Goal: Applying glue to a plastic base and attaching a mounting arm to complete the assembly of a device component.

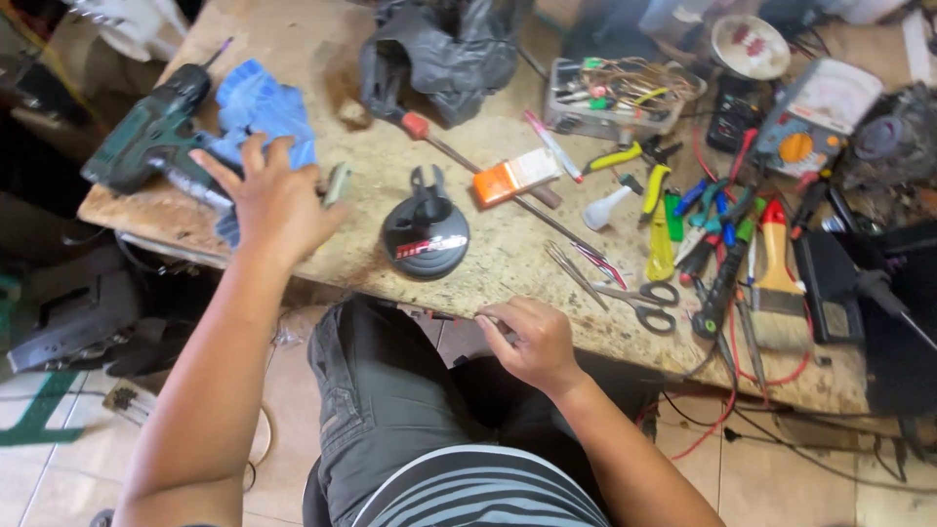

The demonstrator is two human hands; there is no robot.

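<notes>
Cluttered workbench [459,263] — left hand [273,200] spread over blue cloth [259,107]; right hand [532,342] pinching bench edge.

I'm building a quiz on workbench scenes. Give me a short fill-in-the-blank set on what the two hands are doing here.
1. The left hand reaches with spread fingers over a ____ cloth.
2. Left of that cloth lies a dark green cordless ____.
3. The right hand rests at the near ____ of the wooden workbench.
4. Between the hands sits a round ____ part with a forked stem.

Missing words: blue; drill; edge; black
</notes>
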